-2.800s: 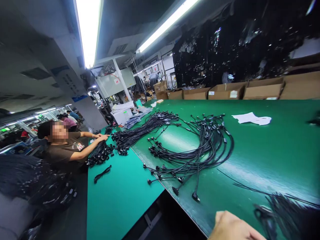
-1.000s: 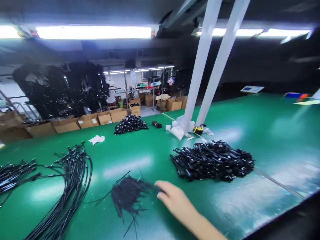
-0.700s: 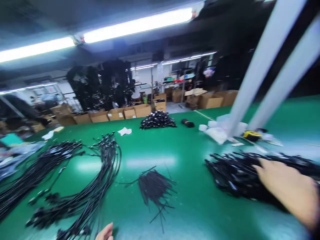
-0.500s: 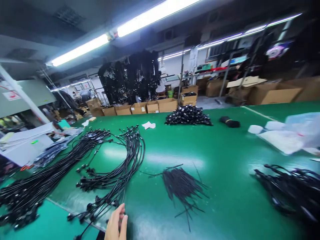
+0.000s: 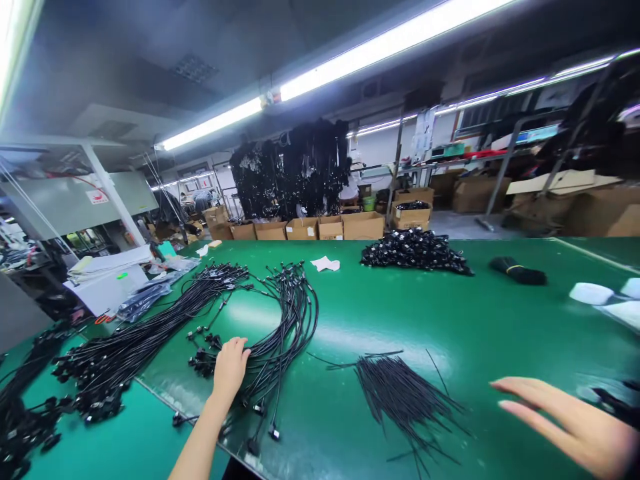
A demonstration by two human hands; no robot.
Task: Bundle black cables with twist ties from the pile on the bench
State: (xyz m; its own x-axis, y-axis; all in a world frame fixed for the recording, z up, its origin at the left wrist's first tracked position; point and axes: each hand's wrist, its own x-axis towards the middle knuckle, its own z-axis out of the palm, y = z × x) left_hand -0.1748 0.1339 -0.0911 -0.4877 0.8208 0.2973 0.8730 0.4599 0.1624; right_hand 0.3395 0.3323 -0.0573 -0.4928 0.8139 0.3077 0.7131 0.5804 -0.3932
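Note:
My left hand (image 5: 231, 363) lies over a curved bundle of black cables (image 5: 295, 323), near their plug ends, with its fingers bent around some of them. The far ends of this bundle fan out toward the back of the table. On the right my right hand (image 5: 565, 423) hovers above the green table, holding nothing, fingers stretched out and the thumb apart. Between the hands lies a loose pile of thin black strips (image 5: 400, 390) resembling cable ties. A second, longer cable bundle (image 5: 165, 327) stretches out to the left.
A heap of black parts (image 5: 415, 250) sits at the table's back, beside a banded black bundle (image 5: 517, 270) and a white scrap (image 5: 325, 264). White packages (image 5: 593, 293) lie at right. Papers on a white box (image 5: 107, 280) stand at left. Cardboard boxes (image 5: 363, 225) line the far side.
The view has turned left. My left hand has moved forward from the table's near edge onto the cable bundle, and nearby plug ends have shifted. My right hand has come into view.

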